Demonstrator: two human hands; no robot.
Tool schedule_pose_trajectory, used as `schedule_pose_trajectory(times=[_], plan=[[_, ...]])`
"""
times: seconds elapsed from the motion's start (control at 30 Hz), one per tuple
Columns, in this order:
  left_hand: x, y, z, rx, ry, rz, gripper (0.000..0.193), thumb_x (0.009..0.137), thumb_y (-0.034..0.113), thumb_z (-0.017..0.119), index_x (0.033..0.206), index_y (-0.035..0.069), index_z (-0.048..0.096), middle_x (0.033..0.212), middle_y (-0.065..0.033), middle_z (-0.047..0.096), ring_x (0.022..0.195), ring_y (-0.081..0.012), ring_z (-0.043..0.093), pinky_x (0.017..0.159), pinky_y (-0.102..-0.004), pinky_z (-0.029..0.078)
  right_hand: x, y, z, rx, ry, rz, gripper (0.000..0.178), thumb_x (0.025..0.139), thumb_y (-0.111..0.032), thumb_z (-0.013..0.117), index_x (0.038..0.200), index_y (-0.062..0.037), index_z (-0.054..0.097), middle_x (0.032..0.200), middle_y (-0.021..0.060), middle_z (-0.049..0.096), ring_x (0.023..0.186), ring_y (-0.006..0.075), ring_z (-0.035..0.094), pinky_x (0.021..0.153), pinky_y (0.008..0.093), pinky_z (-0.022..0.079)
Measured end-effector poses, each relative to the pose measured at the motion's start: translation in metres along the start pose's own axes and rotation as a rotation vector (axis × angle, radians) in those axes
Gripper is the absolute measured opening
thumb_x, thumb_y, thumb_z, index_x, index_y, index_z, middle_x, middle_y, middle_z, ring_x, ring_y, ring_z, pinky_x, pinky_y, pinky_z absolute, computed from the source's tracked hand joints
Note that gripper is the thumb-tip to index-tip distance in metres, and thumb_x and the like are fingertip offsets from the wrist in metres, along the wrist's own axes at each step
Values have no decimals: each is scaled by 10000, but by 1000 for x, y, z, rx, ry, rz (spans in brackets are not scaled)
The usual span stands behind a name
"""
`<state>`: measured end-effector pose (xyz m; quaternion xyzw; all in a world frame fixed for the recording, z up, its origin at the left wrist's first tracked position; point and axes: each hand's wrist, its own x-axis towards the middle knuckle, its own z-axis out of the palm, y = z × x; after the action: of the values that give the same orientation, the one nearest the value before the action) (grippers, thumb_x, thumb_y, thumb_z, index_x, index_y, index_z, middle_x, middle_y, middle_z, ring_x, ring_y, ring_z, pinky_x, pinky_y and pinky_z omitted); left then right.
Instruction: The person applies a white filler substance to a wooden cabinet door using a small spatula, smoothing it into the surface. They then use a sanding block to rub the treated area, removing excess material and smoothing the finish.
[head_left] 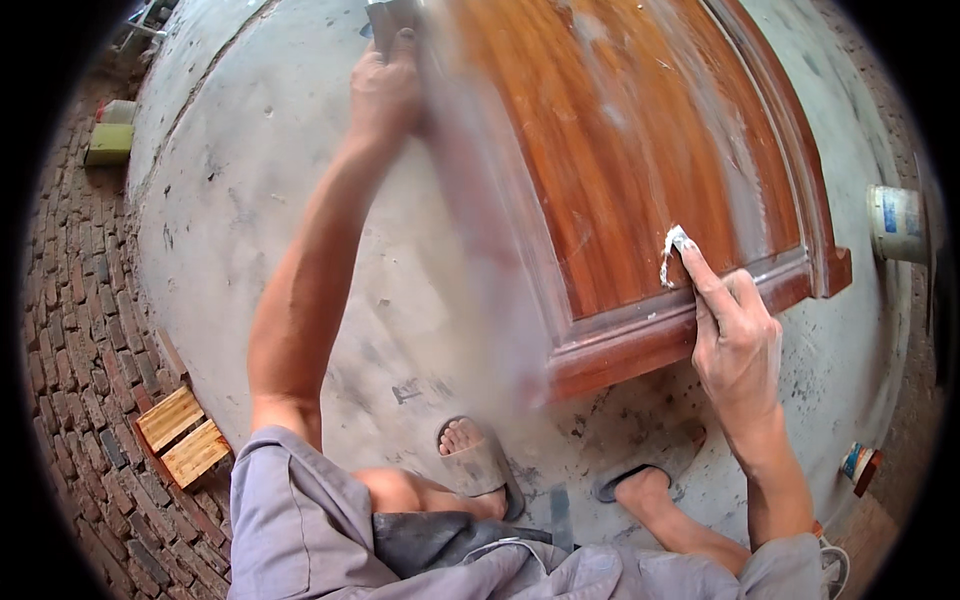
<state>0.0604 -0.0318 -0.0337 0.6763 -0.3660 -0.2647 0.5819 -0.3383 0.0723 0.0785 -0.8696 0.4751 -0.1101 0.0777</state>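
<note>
A reddish-brown wooden panel (620, 150) with a moulded frame lies tilted before me, streaked with pale smears. My right hand (735, 325) is over its near right part. The index finger is stretched out, the other fingers are curled, and white paste (672, 250) coats the fingertip and marks the wood beneath it. Beyond the panel's left side, my left hand (388, 95) is closed around a flat grey scraper (392, 15), thumb pressed on it. The top edge of the view cuts the scraper off. The panel's left border is blurred.
Pale, stained concrete (240, 230) lies under the panel, with brick paving (85, 370) to the left. A small wooden stool (183, 435) stands at lower left, a yellow-green box (108, 145) at upper left. On the right are a white bucket (895, 224) and a small can (858, 465).
</note>
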Motion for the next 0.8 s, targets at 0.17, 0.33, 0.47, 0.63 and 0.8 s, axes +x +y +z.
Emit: schedule_pose_trajectory(times=[0.17, 0.33, 0.47, 0.63, 0.8], plan=[[-9, 18, 5, 176, 16, -56, 483, 1110, 405, 561, 1374, 11, 655, 1031, -114, 754, 885, -185, 672, 787, -373, 546, -22, -3, -5, 1, -20, 48, 446, 988, -49, 669, 1411, -186, 705, 794, 93, 529, 628, 315, 626, 580, 468, 527], [-17, 30, -2, 132, 2, -70, 497, 1123, 429, 550, 1409, 31, 634, 1072, -105, 753, 909, -185, 665, 818, -370, 546, -24, -1, 4, -38, 66, -14, 492, 931, -26, 669, 1394, -186, 709, 799, 85, 561, 591, 308, 660, 552, 442, 573], [-8, 20, -3, 113, -33, -65, 505, 1128, 438, 531, 1430, 45, 631, 1159, -132, 752, 1003, -194, 665, 902, -369, 528, -15, 0, 8, -50, 59, -1, 486, 921, -21, 654, 1381, -166, 712, 805, 94, 566, 569, 320, 662, 540, 440, 577], [-12, 24, 0, 143, -12, -46, 491, 1131, 418, 526, 1452, 59, 623, 1181, -122, 755, 1024, -193, 665, 919, -358, 522, -33, 3, 10, -19, 64, 9, 495, 914, -13, 629, 1383, -149, 709, 807, 105, 561, 575, 332, 670, 528, 444, 576], [-13, 25, -3, 163, -12, -36, 485, 1134, 408, 521, 1464, 67, 619, 1189, -116, 756, 1023, -186, 663, 918, -352, 521, -10, 3, 12, -45, 59, -10, 495, 916, -7, 622, 1382, -149, 712, 802, 106, 563, 580, 332, 674, 518, 435, 572]])
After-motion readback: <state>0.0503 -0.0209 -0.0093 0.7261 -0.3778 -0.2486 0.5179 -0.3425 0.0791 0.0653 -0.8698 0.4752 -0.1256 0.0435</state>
